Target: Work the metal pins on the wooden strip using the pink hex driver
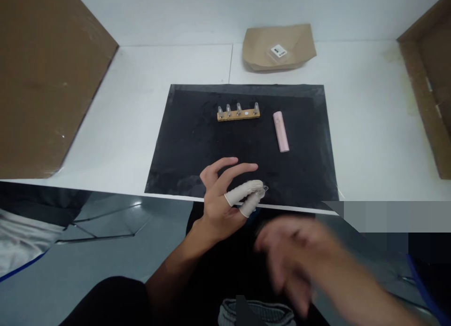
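Over the near edge of the black mat, my left hand [219, 201] wears pale rubber finger cots on thumb and index finger. Those two fingertips pinch a small clear piece [265, 188]; its exact kind is hard to make out. My right hand [291, 251] is low on the right, off the table edge and smeared by motion, so its grip is unclear. Farther back, a narrow wooden strip [243, 114] carries several clear, pointed caps [238, 109] standing upright, with one white round spot between them. To its right lies a pink stick-shaped device [281, 131].
The black mat [197, 143] covers the middle of a white table [366, 128]. At the back stands a brown paper tray [257, 42] holding a clear, labelled packet [278, 53]. Cardboard walls [45, 81] rise left and right. A grey-black cloth item [225, 312] shows at the bottom.
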`<state>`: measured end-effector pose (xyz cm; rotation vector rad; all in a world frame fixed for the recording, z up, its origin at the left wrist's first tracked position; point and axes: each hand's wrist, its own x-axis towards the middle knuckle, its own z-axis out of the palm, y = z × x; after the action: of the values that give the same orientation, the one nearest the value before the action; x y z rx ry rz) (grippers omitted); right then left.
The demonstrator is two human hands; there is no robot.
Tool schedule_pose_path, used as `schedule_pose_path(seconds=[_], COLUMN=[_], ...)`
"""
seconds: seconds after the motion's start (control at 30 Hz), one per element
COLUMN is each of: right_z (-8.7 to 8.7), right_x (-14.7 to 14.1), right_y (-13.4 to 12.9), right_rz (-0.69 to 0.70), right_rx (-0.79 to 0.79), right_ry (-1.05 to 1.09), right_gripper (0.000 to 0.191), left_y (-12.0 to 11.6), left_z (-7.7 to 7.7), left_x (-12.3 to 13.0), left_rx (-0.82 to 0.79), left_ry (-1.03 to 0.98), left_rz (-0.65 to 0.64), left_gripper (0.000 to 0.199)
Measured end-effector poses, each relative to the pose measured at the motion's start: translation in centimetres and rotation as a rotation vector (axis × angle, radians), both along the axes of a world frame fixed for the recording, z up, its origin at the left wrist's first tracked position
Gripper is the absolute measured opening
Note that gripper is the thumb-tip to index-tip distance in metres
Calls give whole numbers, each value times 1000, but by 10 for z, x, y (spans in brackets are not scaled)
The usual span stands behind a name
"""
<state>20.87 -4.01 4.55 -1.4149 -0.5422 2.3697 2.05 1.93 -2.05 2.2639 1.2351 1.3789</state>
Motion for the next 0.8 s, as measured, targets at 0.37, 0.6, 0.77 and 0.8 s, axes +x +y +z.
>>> schedule_pose_path(seconds=[0.37,0.6,0.77,0.8], right_z=[0,0,3,2], right_x=[1,2,0,-1], right_y=[-1,2,0,-2], right_rz=[-119,-163,164,127], right_rx=[-10,-27,-121,-72], right_ry=[25,-27,129,98], right_gripper=[45,45,49,48], left_y=[1,0,-2,-3], left_z=[1,1,-1,-1], left_x=[3,3,4,5], left_rx=[-12,-12,-27,-30], left_ry=[12,-10,-20,-24], left_rz=[-2,-6,1,-1], left_gripper=[13,14,12,12])
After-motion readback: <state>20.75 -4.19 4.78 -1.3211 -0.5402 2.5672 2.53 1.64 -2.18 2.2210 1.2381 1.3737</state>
